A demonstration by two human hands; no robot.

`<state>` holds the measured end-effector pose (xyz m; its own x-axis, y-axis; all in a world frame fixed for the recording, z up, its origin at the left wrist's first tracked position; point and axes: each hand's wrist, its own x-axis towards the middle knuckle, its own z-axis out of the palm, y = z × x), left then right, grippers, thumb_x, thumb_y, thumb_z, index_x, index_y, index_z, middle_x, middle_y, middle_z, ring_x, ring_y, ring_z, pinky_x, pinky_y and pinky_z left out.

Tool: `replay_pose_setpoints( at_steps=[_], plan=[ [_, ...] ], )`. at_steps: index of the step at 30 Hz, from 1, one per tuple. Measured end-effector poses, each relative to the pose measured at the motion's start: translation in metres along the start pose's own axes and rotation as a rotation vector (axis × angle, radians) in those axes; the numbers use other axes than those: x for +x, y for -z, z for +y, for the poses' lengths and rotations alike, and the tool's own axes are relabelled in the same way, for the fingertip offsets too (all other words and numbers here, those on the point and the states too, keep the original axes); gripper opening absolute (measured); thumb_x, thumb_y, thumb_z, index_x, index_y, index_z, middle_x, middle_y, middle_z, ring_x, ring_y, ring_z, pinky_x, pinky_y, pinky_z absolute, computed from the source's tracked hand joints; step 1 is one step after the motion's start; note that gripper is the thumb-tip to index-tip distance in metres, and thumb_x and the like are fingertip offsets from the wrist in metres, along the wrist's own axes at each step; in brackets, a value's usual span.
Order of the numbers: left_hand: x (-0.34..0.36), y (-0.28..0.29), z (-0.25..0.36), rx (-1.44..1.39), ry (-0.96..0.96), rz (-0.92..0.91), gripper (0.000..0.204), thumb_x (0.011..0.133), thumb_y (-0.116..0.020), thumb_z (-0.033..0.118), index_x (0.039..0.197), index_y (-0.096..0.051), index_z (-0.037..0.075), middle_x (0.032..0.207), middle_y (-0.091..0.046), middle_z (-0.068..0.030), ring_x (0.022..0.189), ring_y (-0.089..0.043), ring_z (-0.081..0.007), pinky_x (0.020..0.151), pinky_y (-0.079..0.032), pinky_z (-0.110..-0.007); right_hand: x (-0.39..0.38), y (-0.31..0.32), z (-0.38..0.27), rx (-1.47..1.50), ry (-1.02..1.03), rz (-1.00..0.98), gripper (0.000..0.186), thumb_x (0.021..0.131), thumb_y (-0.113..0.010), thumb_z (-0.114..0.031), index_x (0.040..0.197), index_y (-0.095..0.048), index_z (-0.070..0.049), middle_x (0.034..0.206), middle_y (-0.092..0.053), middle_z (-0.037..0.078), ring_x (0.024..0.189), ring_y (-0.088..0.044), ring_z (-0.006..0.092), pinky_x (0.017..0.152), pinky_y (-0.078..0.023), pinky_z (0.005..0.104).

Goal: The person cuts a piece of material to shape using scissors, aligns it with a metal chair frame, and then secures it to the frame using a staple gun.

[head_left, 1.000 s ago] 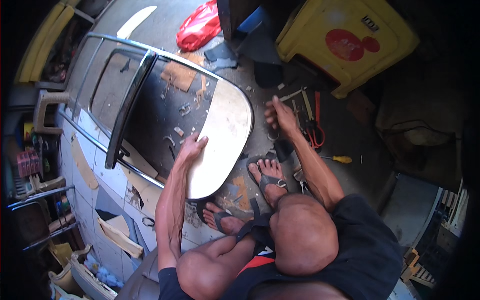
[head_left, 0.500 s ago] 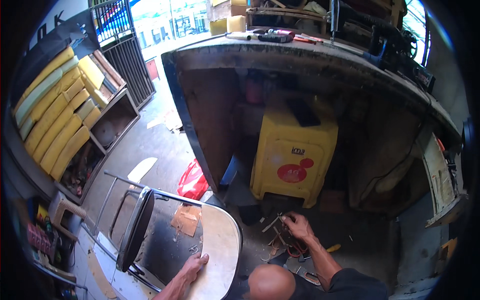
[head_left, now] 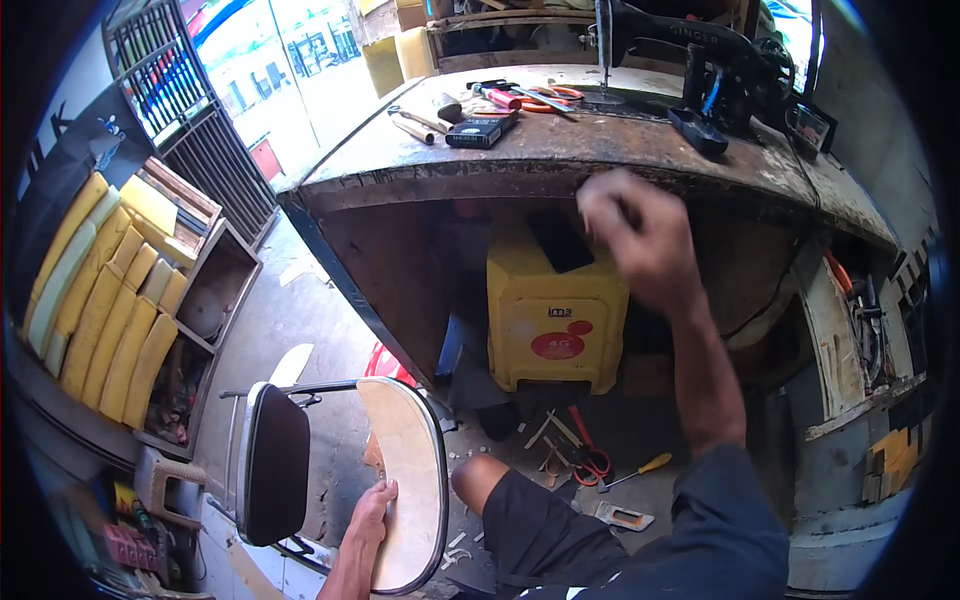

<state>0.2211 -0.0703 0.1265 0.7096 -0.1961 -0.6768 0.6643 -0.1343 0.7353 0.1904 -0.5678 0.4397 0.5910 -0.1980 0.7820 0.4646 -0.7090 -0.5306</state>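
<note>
Seat panel [head_left: 412,480]: head view, lower left, in the chair frame [head_left: 325,386]; probably stiff, fairly light, best held by its edges.
Left hand [head_left: 372,507]: gripping the panel's inner edge.
Right hand [head_left: 642,238]: half-curled before the worktop [head_left: 590,143]; contents unclear.

The table [head_left: 570,145] is wooden, its top and edge worn and rough-looking; on it, the sewing machine [head_left: 740,55] is dark, faintly glossy metal; under it, the stool [head_left: 515,325] is smooth yellow plastic; before it, the seat panel [head_left: 418,480] is pale smooth wood, the backrest [head_left: 278,465] matt and dark
</note>
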Motion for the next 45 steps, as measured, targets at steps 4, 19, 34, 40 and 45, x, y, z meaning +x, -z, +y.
replay_pose_setpoints(
  at_steps=[4,19,34,40,45],
  plan=[
    [-0.005,-0.015,0.007,-0.018,-0.019,-0.006,0.024,0.1,-0.064,0.027,0.106,-0.069,0.005,0.097,-0.069,-0.0048,0.092,-0.063,-0.0163,0.084,-0.048,-0.032,0.14,-0.006,0.027,-0.327,-0.036,-0.131,0.04,0.099,-0.058,-0.038,0.107,-0.073,-0.002,0.103,-0.075,0.019,0.093,-0.071,0.034,0.088,-0.054,0.0446],
    [-0.012,-0.07,-0.024,-0.056,0.045,-0.079,0.029,0.1,-0.066,0.03,0.111,-0.066,0.004,0.099,-0.068,-0.0076,0.089,-0.064,-0.0197,0.081,-0.051,-0.039,0.237,-0.073,0.105,-0.834,-0.495,-0.52,0.037,0.085,-0.063,-0.022,0.118,-0.075,-0.009,0.122,-0.072,0.015,0.117,-0.068,0.0322,0.094,-0.055,0.0514],
    [0.004,-0.057,-0.012,-0.042,0.003,-0.062,0.04,0.101,-0.062,0.032,0.128,-0.062,0.003,0.115,-0.071,-0.0127,0.101,-0.07,-0.0285,0.091,-0.055,-0.046,0.029,0.061,-0.053,-0.229,-0.113,0.324,0.031,0.101,-0.063,-0.027,0.118,-0.063,-0.002,0.093,-0.067,0.017,0.084,-0.067,0.0254,0.077,-0.053,0.0408],
    [0.029,-0.062,-0.017,-0.052,0.003,-0.104,0.042,0.099,-0.065,0.028,0.133,-0.059,0.004,0.123,-0.067,-0.0093,0.115,-0.061,-0.0245,0.102,-0.047,-0.04,-0.137,0.076,-0.062,0.166,-0.638,-0.098,0.036,0.105,-0.058,-0.035,0.125,-0.063,-0.005,0.076,-0.058,-0.002,0.064,-0.053,0.007,0.06,-0.048,0.0264],
    [0.003,-0.08,-0.001,-0.072,0.043,-0.073,0.04,0.099,-0.064,0.031,0.127,-0.062,0.002,0.119,-0.069,-0.0141,0.107,-0.068,-0.0279,0.096,-0.054,-0.042,-0.256,0.04,-0.06,0.658,-1.074,-0.02,0.044,0.109,-0.05,-0.042,0.123,-0.064,-0.003,0.071,-0.053,-0.004,0.056,-0.049,0.0035,0.052,-0.042,0.0215]
  ],
)
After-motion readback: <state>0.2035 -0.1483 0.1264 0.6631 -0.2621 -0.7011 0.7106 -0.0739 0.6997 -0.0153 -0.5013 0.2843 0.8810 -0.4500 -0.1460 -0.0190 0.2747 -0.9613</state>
